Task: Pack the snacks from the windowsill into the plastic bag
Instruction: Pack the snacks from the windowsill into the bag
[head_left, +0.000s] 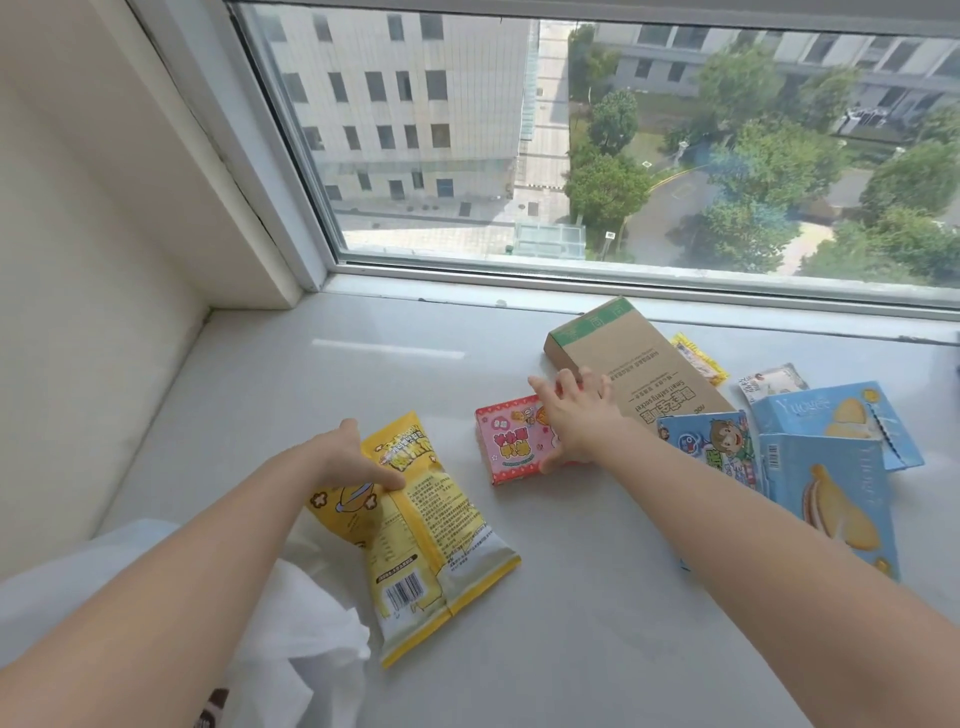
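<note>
My left hand (347, 457) grips the top of a yellow popcorn packet (431, 540) that lies on the white windowsill (322, 384), its lower end over the white plastic bag (306, 639) at the sill's front edge. My right hand (574, 421) rests spread on the right side of a pink snack box (511, 441), thumb at its near edge; whether it grips the box is unclear. To the right lie a brown cardboard box (639, 358), a blue cartoon packet (711, 441) and two light blue biscuit boxes (831, 499), (836, 415).
Two small sachets, one yellow (698, 358) and one white (771, 382), lie behind the boxes near the window frame (519, 283). A wall (104, 260) closes the sill on the left. The glass looks down on buildings and trees.
</note>
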